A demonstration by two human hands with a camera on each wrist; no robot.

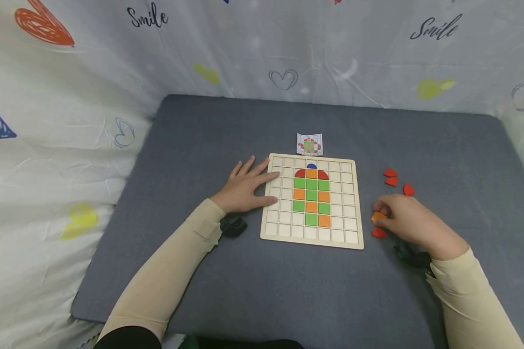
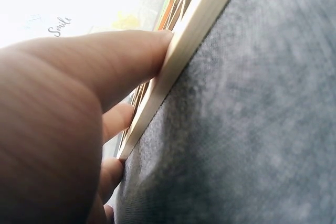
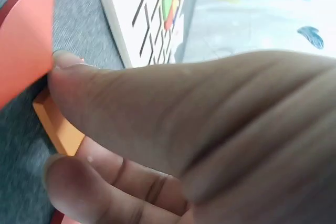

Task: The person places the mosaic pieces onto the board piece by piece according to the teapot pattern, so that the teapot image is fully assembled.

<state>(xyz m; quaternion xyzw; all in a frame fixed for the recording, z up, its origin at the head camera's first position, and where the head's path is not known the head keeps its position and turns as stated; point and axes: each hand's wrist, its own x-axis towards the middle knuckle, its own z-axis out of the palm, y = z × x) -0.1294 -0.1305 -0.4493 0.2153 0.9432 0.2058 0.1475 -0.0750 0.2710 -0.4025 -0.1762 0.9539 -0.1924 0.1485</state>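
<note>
A pale curtain [image 1: 244,53] printed with hearts and the word "Smile" hangs behind and beside a dark grey table [image 1: 209,291]. On it lies a wooden grid board [image 1: 346,223], with green, orange, red and blue tiles [image 1: 312,196] set in its middle columns. A small printed pattern card [image 1: 309,145] stands just beyond the far edge, probably so the person can glance between the two.

The left hand [image 1: 244,191] spreads its fingers wide, thumb and forefinger over the board's left rim, gripping nothing; this seems meant to steady it. The right hand [image 1: 408,220], in a narrow pinch, holds an orange tile [image 1: 377,216] just right of the board. Red quarter-circle pieces [image 1: 391,182] lie scattered nearby, apparently kept within that hand's reach.

Only the head view shows the card and the whole pattern. The left wrist view adds the board's thickness and the thumb touching its edge. The right wrist view reveals the orange tile's side between thumb and finger, with a red piece close against the thumb.
</note>
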